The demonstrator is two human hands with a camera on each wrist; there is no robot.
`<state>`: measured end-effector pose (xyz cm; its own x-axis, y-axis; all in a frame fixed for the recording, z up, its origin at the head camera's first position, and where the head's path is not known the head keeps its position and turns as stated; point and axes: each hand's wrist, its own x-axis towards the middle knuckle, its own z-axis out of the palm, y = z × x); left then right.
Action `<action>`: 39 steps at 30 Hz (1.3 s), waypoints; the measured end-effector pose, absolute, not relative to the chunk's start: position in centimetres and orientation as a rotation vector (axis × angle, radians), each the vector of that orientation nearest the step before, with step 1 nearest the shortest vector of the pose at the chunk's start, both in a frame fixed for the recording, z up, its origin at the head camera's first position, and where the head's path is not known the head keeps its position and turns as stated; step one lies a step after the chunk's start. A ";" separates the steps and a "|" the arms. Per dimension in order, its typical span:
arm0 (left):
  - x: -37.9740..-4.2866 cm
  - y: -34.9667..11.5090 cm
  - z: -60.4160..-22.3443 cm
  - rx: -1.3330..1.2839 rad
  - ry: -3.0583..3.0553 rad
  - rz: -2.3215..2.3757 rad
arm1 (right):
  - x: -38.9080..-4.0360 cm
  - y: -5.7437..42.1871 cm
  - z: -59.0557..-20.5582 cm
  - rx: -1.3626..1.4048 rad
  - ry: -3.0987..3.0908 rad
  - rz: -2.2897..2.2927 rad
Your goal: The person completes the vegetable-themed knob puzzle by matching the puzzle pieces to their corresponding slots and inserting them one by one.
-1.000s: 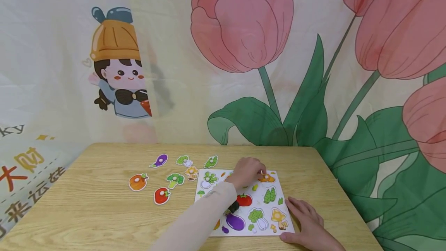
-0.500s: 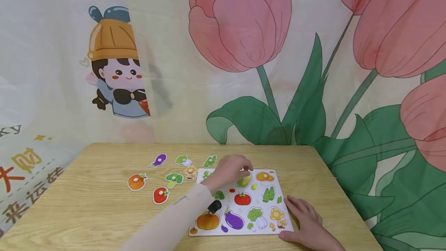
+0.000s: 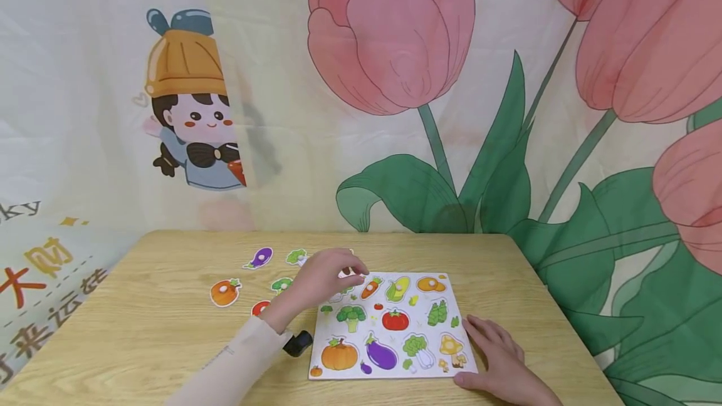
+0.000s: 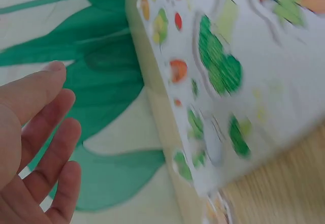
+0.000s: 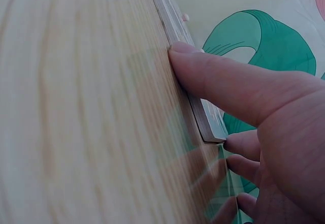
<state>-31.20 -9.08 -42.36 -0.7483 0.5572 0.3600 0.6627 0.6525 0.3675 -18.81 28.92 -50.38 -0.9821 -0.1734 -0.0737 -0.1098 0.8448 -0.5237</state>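
Note:
A white vegetable puzzle board [image 3: 414,356] lies on the table, printed with a pumpkin, eggplant, tomato, broccoli and other shapes. My left hand [image 3: 324,277] hovers over its far left corner, fingers loosely bent. Nothing sits between the thumb and fingers [image 4: 65,145] in the left wrist view. That hand covers some loose pieces beyond the corner. My right hand [image 3: 499,359] rests at the near right corner, its thumb [image 5: 213,74] against the near edge and its fingers along the right side. A carrot piece [image 3: 371,288], corn piece [image 3: 398,289] and potato piece [image 3: 431,284] sit in the board's back row.
Left of the board lie loose pieces: an eggplant [image 3: 261,258], bok choy [image 3: 296,257], pumpkin [image 3: 225,292], broccoli [image 3: 281,284] and partly hidden tomato [image 3: 259,308]. A black wrist device [image 3: 298,344] hangs under my left sleeve. A printed cloth [image 3: 282,111] stands behind the wooden table [image 3: 169,343].
My left hand has moved left from the potato piece, across the board's back row to its far left corner. My right hand has stayed at the near right corner.

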 end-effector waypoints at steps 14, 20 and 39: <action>-31.2 -18.6 -43.8 -0.741 -2.712 -0.712 | -18.8 29.0 -50.3 -0.205 2.886 -0.828; -31.4 -21.2 -44.5 -0.694 -2.753 -0.730 | -18.8 29.1 -50.3 -0.216 2.898 -0.807; -32.6 -22.9 -47.0 -0.589 -2.905 -0.786 | -18.7 29.0 -50.3 -0.208 2.896 -0.824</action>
